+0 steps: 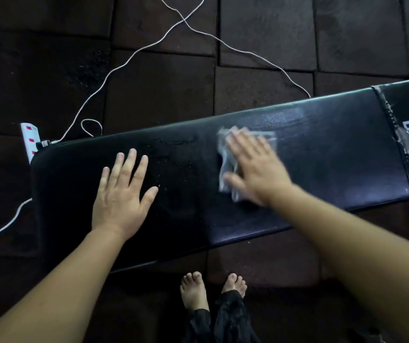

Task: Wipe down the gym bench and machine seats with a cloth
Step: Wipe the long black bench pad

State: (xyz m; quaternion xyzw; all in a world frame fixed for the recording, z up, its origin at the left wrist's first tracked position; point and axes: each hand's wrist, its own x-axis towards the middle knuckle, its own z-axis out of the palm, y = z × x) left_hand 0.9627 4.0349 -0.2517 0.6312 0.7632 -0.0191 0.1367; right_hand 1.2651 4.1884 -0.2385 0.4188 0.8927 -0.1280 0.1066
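A long black padded gym bench [334,154] runs across the view from lower left to upper right. My left hand [121,194] lies flat on its left part, fingers spread, holding nothing. My right hand [255,167] presses flat on a pale cloth [225,157] near the bench's middle; the hand and cloth are motion-blurred. Small droplets or specks [171,154] show on the pad between the two hands. The pad right of the cloth has a dull sheen [282,120].
The bench's right end has torn covering and tape [406,142]. A white power strip [30,139] lies on the dark floor mats at the bench's left end, with white cords [134,53] trailing away. My bare feet [213,290] stand just in front of the bench.
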